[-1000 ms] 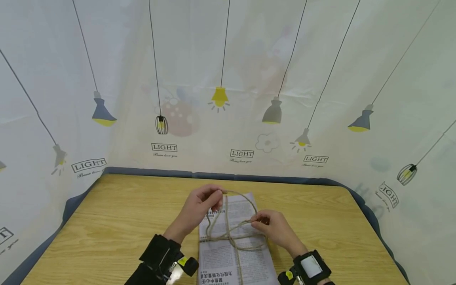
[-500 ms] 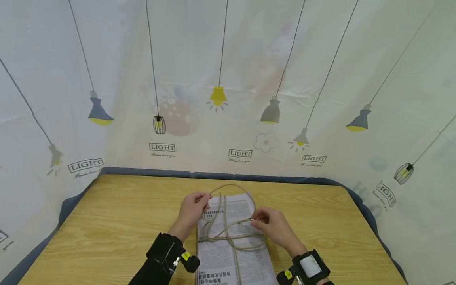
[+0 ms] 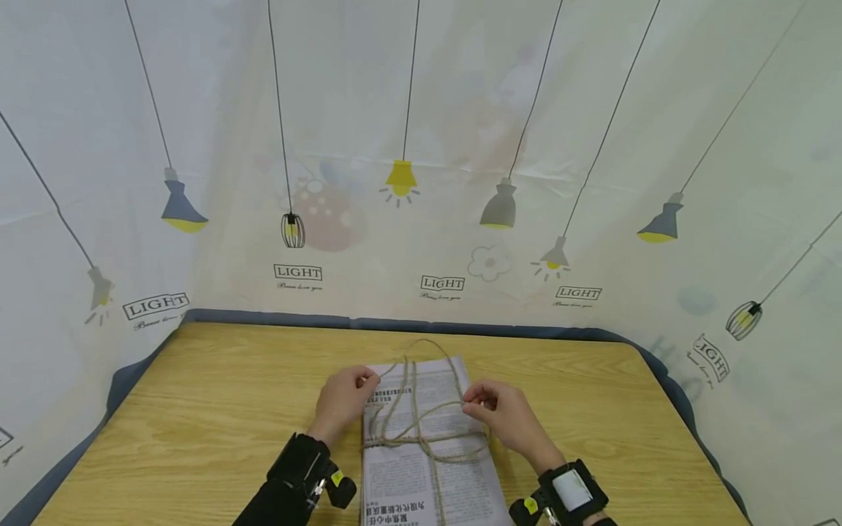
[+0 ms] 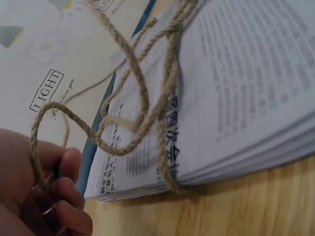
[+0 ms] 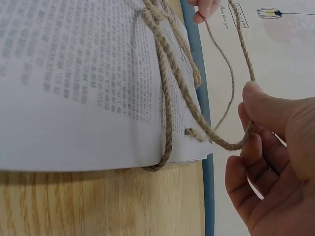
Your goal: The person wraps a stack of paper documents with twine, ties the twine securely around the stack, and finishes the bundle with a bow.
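The backdrop cloth (image 3: 421,146) behind my worktop (image 3: 197,416) is printed with hanging lamps and the word "LIGHT" in small boxes. The stack of printed papers (image 3: 427,475) carries Chinese text too small for me to read. It lies flat on the wooden worktop, near its front edge, bound crosswise with jute twine (image 3: 421,438). My left hand (image 3: 342,402), at the stack's left edge, has its grip pinched on one strand of twine. My right hand (image 3: 506,420), at the stack's right edge, pinches another. A loose loop arches over the stack's far end.
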The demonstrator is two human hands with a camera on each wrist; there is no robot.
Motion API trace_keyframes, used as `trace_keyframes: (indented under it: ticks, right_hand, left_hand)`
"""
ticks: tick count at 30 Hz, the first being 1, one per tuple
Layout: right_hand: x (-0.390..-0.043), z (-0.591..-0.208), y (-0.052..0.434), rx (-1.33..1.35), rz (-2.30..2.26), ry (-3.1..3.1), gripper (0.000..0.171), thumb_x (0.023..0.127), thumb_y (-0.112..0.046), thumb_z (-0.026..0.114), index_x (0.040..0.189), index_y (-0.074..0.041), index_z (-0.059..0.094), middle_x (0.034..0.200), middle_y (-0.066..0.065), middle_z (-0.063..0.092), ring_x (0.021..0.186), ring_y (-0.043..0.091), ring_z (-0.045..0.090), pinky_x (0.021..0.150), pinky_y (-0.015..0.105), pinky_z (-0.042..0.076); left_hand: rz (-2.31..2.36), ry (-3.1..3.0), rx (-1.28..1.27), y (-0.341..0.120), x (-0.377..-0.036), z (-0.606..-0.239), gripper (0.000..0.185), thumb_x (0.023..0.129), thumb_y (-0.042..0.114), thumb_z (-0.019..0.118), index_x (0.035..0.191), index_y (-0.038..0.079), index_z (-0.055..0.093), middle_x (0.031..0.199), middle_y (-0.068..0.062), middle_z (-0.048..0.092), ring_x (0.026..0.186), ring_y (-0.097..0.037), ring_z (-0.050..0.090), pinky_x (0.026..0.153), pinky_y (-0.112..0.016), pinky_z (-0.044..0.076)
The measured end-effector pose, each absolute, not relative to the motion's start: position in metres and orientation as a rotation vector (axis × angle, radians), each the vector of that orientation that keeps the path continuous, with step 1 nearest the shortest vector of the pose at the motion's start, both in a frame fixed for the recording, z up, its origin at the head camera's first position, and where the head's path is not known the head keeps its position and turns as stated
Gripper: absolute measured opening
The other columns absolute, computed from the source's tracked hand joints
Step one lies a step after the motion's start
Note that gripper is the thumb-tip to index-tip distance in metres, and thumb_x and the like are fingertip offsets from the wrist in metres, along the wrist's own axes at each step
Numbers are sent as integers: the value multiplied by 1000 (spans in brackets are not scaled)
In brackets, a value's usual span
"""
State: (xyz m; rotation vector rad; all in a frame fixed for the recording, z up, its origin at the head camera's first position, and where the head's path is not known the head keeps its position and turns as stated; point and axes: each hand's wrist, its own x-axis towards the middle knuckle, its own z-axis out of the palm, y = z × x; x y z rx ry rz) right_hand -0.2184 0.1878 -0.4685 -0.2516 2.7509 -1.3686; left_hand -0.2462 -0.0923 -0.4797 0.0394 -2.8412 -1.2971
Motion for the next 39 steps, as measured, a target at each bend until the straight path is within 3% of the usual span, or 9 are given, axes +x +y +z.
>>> trace_keyframes:
  ticks: [4,9,16,22,26,39]
  right_hand:
    - [-218,-468,188,-260,-1361,2760,5,89,-18,71,92,-15,69,80,-2,61,65,10,47,57,23,39]
    - [-218,-468,188,-260,-1351,2796,5,89,-16,71,93,-15,69,80,-3,62,65,10,48,57,23,40]
    - [-219,-468,187,-246,-1354,2803,4,88,-15,71,92,-15,70,81,-3,63,67,11,49,59,22,41]
    - [-219,-466,185,-242,-1348,2822,6,88,-17,72,92,-16,70,80,-4,62,66,11,48,58,23,39]
    - [-220,-466,185,-239,-1356,2838,6,88,-20,72,92,-17,69,80,-5,61,66,10,47,58,24,39]
    - [-215,-467,188,-245,-1342,2937,7,87,-17,73,91,-17,68,83,-4,61,64,9,45,57,23,38]
  left_hand:
    - [-1199,-2872,-116,-94,-244,-480,18,97,26,60,100,15,74,81,2,66,65,-12,50,61,-28,38]
    - [-1085,-2918,-110,-97,-242,-480,20,97,26,58,102,14,73,79,1,65,64,-14,52,59,-29,37]
    - [-880,-2671,-199,-93,-244,-476,21,97,25,59,106,12,73,96,-4,70,89,-23,64,76,-40,50]
    - [-909,-2610,-668,-73,-236,-461,13,94,26,66,95,18,75,73,9,58,66,-6,49,62,-23,40]
    - [-857,-2760,-887,-59,-228,-458,13,93,31,66,95,22,75,67,12,50,59,-3,40,58,-20,33]
    - [-927,-2888,-845,-44,-225,-457,15,95,25,62,91,20,75,73,13,59,62,-2,47,60,-21,39]
